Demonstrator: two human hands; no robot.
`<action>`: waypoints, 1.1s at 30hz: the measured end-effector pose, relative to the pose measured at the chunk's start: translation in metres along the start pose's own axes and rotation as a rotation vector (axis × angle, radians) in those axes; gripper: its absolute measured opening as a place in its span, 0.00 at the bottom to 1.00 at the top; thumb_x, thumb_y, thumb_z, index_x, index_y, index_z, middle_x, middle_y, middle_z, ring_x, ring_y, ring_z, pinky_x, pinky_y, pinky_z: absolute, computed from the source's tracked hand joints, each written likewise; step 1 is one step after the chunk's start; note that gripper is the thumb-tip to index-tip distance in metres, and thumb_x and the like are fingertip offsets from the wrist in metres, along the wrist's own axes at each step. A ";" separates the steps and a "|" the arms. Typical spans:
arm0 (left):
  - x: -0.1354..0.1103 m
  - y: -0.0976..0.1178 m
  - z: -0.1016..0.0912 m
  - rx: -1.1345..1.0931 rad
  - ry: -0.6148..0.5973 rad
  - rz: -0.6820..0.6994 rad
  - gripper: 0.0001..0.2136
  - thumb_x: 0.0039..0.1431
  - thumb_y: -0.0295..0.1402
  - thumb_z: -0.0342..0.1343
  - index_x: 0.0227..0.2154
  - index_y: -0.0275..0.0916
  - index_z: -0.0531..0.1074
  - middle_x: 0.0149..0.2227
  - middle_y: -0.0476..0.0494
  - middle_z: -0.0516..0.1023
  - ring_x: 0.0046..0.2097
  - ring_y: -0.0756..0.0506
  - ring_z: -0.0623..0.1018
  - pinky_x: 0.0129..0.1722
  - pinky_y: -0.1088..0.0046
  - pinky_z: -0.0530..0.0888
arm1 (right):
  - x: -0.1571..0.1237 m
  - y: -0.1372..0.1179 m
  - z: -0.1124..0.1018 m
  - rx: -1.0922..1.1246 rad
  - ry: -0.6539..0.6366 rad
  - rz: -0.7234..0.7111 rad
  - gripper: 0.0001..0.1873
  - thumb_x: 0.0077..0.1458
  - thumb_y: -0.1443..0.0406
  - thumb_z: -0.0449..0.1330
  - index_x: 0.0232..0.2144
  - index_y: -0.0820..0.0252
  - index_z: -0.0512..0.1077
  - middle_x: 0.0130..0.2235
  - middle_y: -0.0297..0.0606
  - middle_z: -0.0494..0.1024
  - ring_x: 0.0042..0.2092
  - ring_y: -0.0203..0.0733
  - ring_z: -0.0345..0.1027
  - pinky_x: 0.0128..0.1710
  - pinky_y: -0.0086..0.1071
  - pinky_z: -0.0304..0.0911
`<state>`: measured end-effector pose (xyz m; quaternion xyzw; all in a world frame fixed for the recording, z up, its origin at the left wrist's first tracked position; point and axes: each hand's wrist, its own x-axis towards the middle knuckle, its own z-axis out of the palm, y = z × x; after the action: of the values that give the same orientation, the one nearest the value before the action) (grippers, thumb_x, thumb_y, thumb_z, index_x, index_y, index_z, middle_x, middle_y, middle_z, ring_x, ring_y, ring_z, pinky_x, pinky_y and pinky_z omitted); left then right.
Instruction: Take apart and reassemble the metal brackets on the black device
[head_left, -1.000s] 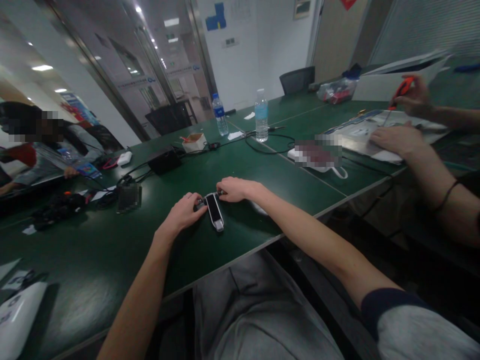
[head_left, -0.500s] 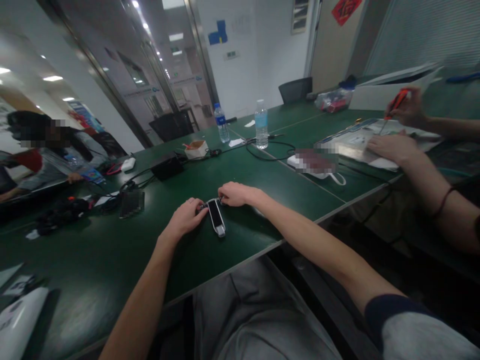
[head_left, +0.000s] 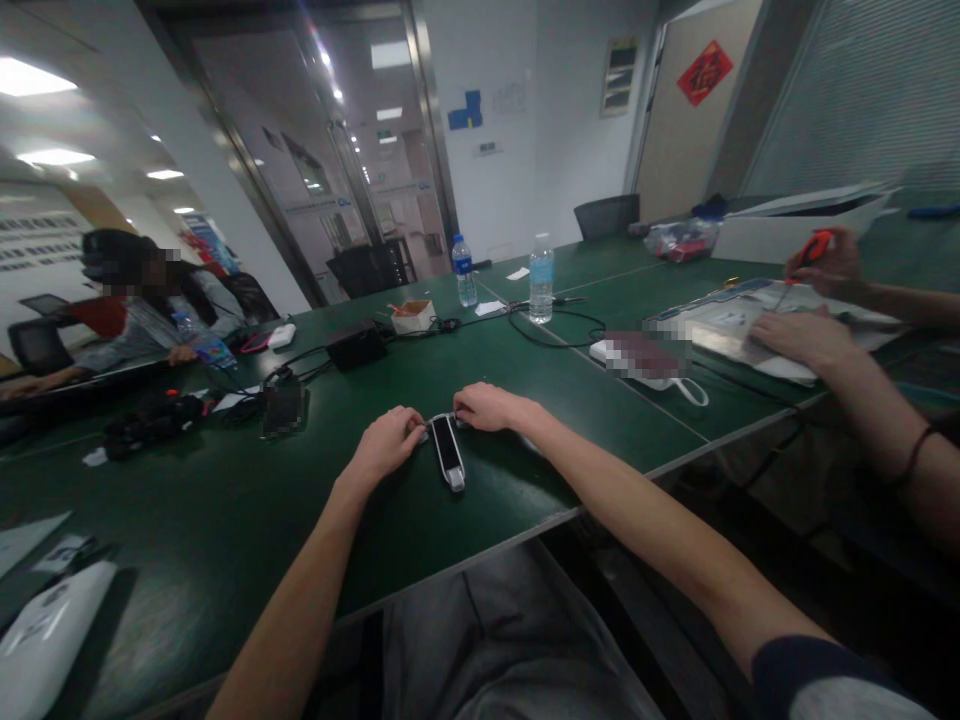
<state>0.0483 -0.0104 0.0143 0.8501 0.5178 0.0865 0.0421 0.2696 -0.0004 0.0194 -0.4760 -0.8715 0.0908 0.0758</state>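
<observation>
On the green table lies a slim, elongated device (head_left: 448, 450) with a white rim, a long black face and a pale near end. I have a hand at each side of its far end. My left hand (head_left: 391, 440) rests at the left with fingers curled and pinched around a small part, too small to name. To the right, my right hand (head_left: 487, 408) is closed the same way, its fingertips near the device's upper edge. What those fingers hold is mostly hidden behind them.
Beyond my hands stand two water bottles (head_left: 541, 280), a small open box (head_left: 412, 317) and a black adapter (head_left: 356, 345) with cables. At right, a co-worker's hand holds an orange screwdriver (head_left: 816, 245). A white object (head_left: 52, 640) lies near left. Another person sits far left.
The camera view has tilted up, so the scene sits lower and further right. My hands stay beside the device. The co-worker's screwdriver hand has shifted slightly.
</observation>
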 end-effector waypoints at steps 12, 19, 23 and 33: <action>-0.001 -0.003 0.002 -0.003 0.008 -0.020 0.12 0.62 0.38 0.46 0.36 0.39 0.72 0.35 0.43 0.73 0.37 0.45 0.73 0.36 0.70 0.67 | -0.001 -0.001 0.002 0.051 0.057 -0.021 0.11 0.58 0.64 0.54 0.42 0.62 0.71 0.42 0.43 0.76 0.41 0.41 0.70 0.35 0.28 0.58; -0.002 -0.004 0.003 -0.024 0.029 -0.028 0.10 0.61 0.37 0.48 0.36 0.38 0.72 0.35 0.44 0.73 0.36 0.46 0.72 0.35 0.71 0.66 | 0.002 0.000 0.004 0.060 0.040 -0.008 0.10 0.58 0.65 0.55 0.40 0.62 0.72 0.41 0.42 0.76 0.40 0.39 0.70 0.34 0.27 0.57; -0.003 -0.004 0.004 -0.044 0.017 -0.039 0.11 0.61 0.37 0.47 0.36 0.38 0.72 0.35 0.43 0.73 0.37 0.45 0.73 0.35 0.70 0.67 | 0.002 0.000 0.005 0.046 0.029 0.003 0.10 0.59 0.64 0.53 0.39 0.62 0.72 0.42 0.43 0.77 0.42 0.42 0.71 0.35 0.29 0.58; -0.007 -0.003 0.005 -0.100 0.033 -0.087 0.10 0.60 0.37 0.48 0.36 0.39 0.71 0.36 0.43 0.73 0.38 0.45 0.73 0.36 0.70 0.68 | 0.001 0.000 0.007 0.067 0.080 -0.022 0.11 0.58 0.63 0.54 0.40 0.60 0.71 0.42 0.43 0.76 0.40 0.43 0.70 0.34 0.31 0.58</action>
<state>0.0440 -0.0152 0.0081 0.8222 0.5498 0.1242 0.0796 0.2678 -0.0001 0.0128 -0.4667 -0.8695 0.0999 0.1272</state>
